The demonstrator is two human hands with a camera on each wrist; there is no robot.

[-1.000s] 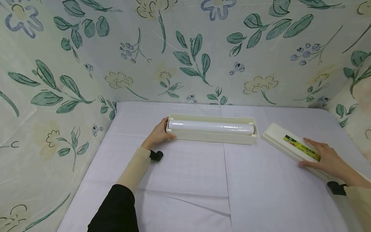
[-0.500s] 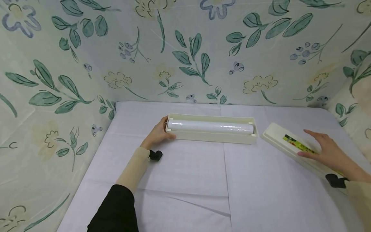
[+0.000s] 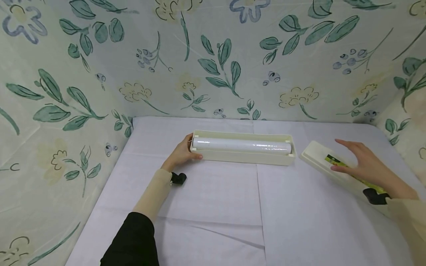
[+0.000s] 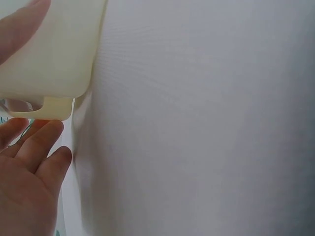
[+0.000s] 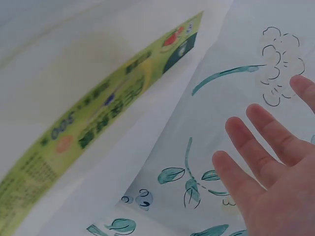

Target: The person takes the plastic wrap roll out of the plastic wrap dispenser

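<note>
My left hand (image 3: 179,152) is gripping the left end of a long cream plastic box (image 3: 244,157) holding a glossy white roll (image 3: 239,145); my right hand (image 3: 369,166), fingers (image 5: 248,142) spread, is hovering over a cream plastic lid (image 3: 314,153). Both pieces are lying on the white-clothed worktop (image 3: 213,199).

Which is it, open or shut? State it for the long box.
Open. In the head view, nothing covers the top of the long box, and the white roll shows inside.
</note>
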